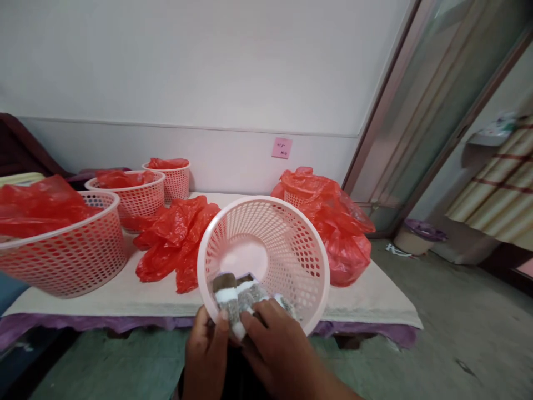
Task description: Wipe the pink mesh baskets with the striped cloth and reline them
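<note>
A pink perforated plastic basket (306, 250) is tipped toward me at the table's front edge, its mouth facing me. Low in its opening lie several folded knitted socks (227, 289) in brown, white and grey. My left hand (208, 344) is closed at the lower left rim, its thumb pressed on the end of the nearest sock. Curled over the other socks is my right hand (275, 333), pinching the grey and white cloth. Its fingertips are partly hidden.
Pink baskets lined with red bags (62, 250) stand at the left. A crumpled red plastic bag (179, 239) lies beside the tipped basket. Behind it on the right sits a filled red bag (341, 239). A small bin (418, 238) is on the floor.
</note>
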Available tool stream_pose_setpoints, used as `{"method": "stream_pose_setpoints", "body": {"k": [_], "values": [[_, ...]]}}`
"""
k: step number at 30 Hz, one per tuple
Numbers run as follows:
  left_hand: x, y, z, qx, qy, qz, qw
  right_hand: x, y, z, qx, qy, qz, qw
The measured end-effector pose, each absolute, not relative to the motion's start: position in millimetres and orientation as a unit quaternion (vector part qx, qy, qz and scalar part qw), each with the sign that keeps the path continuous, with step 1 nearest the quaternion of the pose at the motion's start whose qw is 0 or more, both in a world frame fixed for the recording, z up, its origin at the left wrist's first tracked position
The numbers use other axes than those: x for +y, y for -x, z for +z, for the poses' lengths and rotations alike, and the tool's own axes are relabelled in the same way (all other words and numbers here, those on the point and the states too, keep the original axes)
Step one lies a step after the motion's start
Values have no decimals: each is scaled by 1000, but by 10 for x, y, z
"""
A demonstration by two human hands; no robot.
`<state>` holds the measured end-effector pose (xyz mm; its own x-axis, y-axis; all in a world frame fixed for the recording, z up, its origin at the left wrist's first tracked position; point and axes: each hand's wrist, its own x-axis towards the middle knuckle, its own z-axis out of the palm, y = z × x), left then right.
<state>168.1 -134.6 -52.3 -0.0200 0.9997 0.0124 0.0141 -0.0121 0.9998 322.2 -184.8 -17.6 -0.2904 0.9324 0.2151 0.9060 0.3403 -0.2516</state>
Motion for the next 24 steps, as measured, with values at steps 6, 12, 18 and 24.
{"method": "stream_pose_setpoints", "body": {"k": [6,12,18,24], "values": [[-1269,-1555,-532,538,-491,535,428,-1780,-3206,-379,-830,540,99,101],[-1228,-1499,-489,547,-526,525,386,-1697,-3672,-473,-808,586,-24,-50],[-1304,-1579,-442,544,-597,480,342,-1348,-3956,-233,-751,653,-88,-31],[-1293,-1561,-477,548,-634,469,278,-1269,-3772,-646,-748,662,44,-6]]}}
